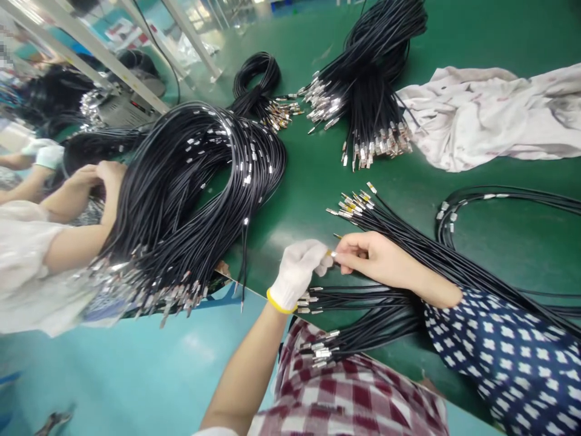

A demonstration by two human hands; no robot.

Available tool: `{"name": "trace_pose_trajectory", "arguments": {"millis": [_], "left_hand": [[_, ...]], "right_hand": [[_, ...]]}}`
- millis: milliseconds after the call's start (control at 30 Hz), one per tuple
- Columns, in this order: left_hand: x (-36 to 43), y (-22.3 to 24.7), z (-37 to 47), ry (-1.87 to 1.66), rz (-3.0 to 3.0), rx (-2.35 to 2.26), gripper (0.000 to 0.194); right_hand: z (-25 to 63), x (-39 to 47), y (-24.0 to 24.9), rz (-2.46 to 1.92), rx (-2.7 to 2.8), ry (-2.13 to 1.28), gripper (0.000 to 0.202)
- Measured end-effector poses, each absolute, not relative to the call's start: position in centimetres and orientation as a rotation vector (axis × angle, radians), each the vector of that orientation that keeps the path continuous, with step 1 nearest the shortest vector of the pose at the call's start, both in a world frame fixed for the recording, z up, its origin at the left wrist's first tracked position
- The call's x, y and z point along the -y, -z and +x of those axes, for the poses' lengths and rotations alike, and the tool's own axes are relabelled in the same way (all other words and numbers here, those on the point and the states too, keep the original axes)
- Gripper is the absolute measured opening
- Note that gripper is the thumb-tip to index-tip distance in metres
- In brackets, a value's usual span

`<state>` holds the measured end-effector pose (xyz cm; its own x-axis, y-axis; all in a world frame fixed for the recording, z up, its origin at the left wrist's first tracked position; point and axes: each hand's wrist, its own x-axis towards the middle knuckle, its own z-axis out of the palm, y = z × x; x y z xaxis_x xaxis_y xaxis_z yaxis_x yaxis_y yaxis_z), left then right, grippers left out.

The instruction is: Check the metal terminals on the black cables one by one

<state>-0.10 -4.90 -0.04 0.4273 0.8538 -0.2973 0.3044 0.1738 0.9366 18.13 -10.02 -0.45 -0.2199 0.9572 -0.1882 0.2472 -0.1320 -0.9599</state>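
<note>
My left hand [300, 269], in a white knit glove with a yellow cuff, pinches a cable end [333, 254] with a small metal tip. Facing it, my right hand [374, 259] is bare and closed, its thumb and fingers on the same cable end. Under my right wrist runs a bundle of black cables [403, 233], its silver and yellow tips fanned out beyond the hand. Nearer my body lie more black cables [358, 298] with silver ends, and another bunch [376, 339] reaches over the table edge. How the held cable runs behind my fingers is hidden.
A large coil of black cables [181, 175] sits at left, beside a co-worker's bare hands [97, 178]. Further back are a small coil [256, 85] and a thick cable pile [381, 66]. A pale cloth [494, 115] lies on the green table [308, 181] at right.
</note>
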Motion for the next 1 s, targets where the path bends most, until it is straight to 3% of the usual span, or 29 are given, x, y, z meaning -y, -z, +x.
{"name": "trace_pose_trajectory", "arguments": {"millis": [167, 400, 567, 633, 800, 1000], "left_hand": [[4.8, 0.5, -0.2, -0.539, 1.364, -1.109, 0.031], [4.5, 1.0, -0.5, -0.843, 1.358, -1.050, 0.030], [4.5, 0.6, 0.1, -0.600, 1.644, -1.093, 0.019], [4.5, 0.5, 0.2, -0.548, 1.688, -1.045, 0.022], [4.4, 1.2, 0.5, -0.610, 1.298, -0.966, 0.023], [3.8, 1.7, 1.4, -0.676, 1.112, -0.982, 0.030]], "right_hand": [[18.2, 10.0, 0.6, -1.348, 1.442, -1.415, 0.036], [18.5, 9.8, 0.6, -1.317, 1.355, -1.485, 0.037], [18.5, 9.7, 1.0, -1.386, 1.416, -1.419, 0.034], [18.4, 10.0, 0.8, -1.456, 1.529, -1.254, 0.028], [18.4, 10.8, 0.3, -1.460, 1.876, -0.316, 0.021], [19.4, 11.3, 2.0, -1.403, 1.990, 0.029, 0.030]]}}
